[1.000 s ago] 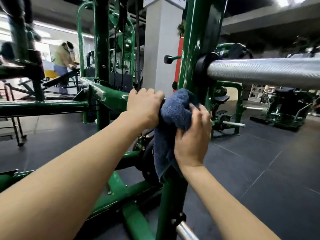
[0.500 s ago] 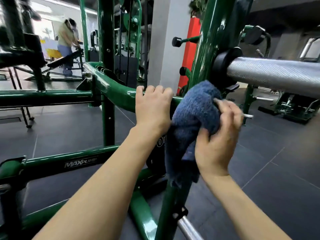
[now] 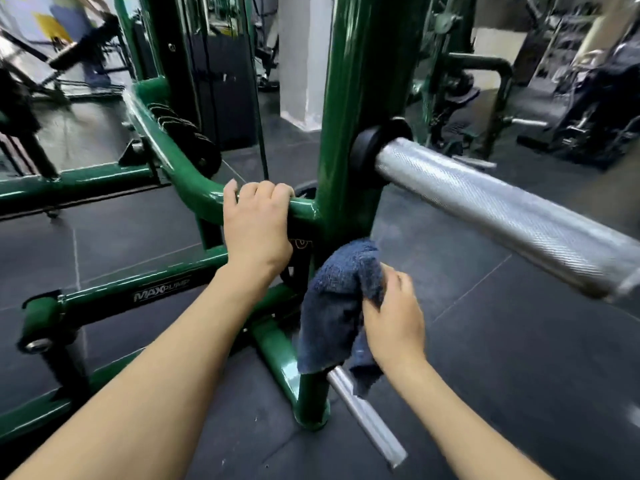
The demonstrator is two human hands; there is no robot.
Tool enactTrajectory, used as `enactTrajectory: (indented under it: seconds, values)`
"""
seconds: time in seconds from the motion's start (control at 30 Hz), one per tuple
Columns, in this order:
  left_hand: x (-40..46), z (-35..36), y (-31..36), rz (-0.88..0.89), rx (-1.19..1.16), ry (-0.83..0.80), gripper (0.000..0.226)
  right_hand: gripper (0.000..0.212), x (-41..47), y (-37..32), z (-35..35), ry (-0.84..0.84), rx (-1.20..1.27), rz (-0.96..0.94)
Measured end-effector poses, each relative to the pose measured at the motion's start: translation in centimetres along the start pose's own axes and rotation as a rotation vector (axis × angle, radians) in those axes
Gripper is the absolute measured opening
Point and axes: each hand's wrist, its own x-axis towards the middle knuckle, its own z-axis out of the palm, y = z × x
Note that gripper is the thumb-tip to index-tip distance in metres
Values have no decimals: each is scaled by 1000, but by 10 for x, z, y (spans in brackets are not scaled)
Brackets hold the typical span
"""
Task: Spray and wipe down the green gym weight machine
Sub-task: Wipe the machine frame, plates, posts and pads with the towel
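Wiping w/ right hand (image 3: 393,318) bunching blue towel (image 3: 337,306), now lower on green upright (image 3: 360,109), under chrome bar (image 3: 502,209); left hand (image 3: 258,226) grips rail (image 3: 194,188); base next.

Cloth (image 3: 337,299) against upright (image 3: 360,98), below bar (image 3: 502,209)

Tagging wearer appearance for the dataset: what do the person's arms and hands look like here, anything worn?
Both forearms are bare up to the frame edge, no sleeves in view. Left hand and right hand wear no gloves; no rings, watch or wristband visible. No markings to see.
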Motion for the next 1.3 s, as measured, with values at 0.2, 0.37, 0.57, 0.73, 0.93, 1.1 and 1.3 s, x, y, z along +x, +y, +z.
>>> enactTrajectory:
  seconds: [0.2,0.37,0.57,0.73,0.93,1.1,1.3]
  values:
    - [9,-23,9,-24,80,-238,56,44,-13,-2,-79,50,138,182]
    - [11,-33,14,-45,83,-349,58,30,-2,17,-150,218,551,433]
    - [6,-44,21,-36,119,-456,67,37,47,-27,-250,272,538,73]
    - [10,-59,36,-176,41,-606,71,65,36,-104,-258,-396,-38,-391]
    - [-14,-91,78,-357,-519,-553,59,83,29,-128,-227,-467,-471,-256]
    - [-9,-119,93,-314,-494,-485,61,82,56,-134,-208,-432,-551,-150]
    - [5,-178,114,-311,-555,-444,59,71,72,-134,-207,-432,-392,-12]
